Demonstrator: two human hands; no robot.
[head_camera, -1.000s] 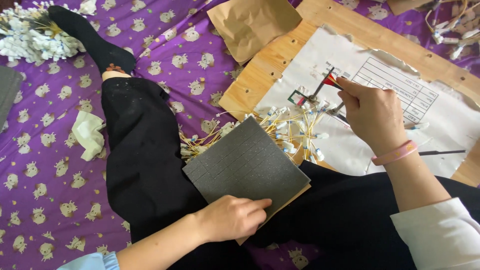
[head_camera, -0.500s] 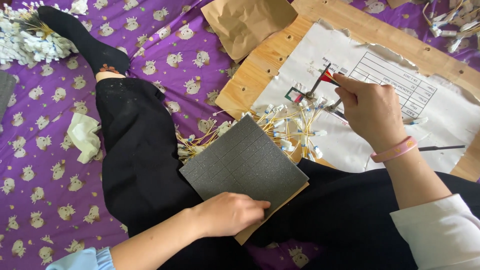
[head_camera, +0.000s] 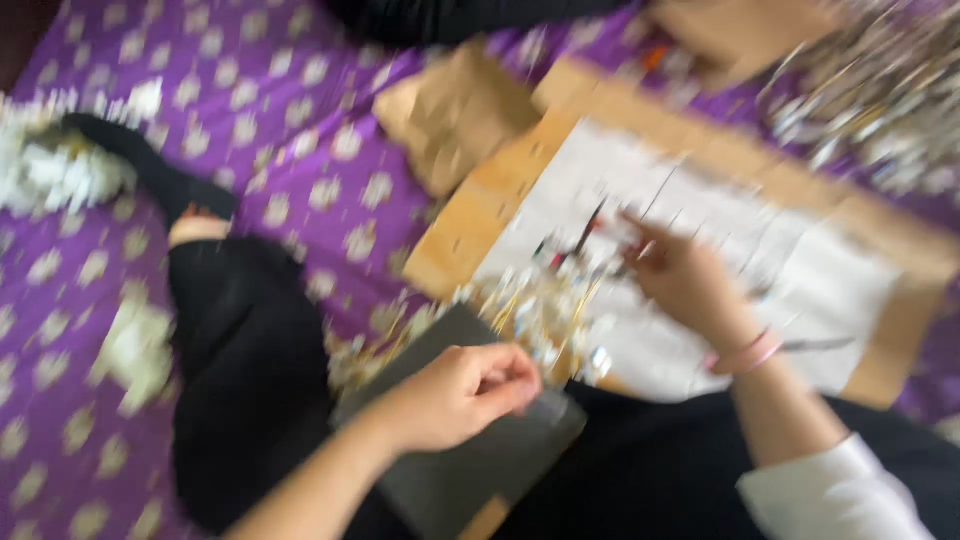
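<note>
Hands working over a heap of small white-tipped pieces, in a badly blurred view.

The left hand (head_camera: 455, 392) hovers over a dark grey pad (head_camera: 470, 460) on the lap, its fingers curled together as if pinching something tiny; the blur hides what. The right hand (head_camera: 690, 280) rests on the white paper (head_camera: 800, 290) covering a wooden board (head_camera: 480, 220), fingertips closed near a thin red-and-dark tool (head_camera: 585, 232); I cannot tell if it grips it. The heap of pieces (head_camera: 545, 315) lies between the hands, at the pad's far edge. They look light, thin-stemmed and easily bent, best lifted singly by the stem with a gentle fingertip pinch.
</note>
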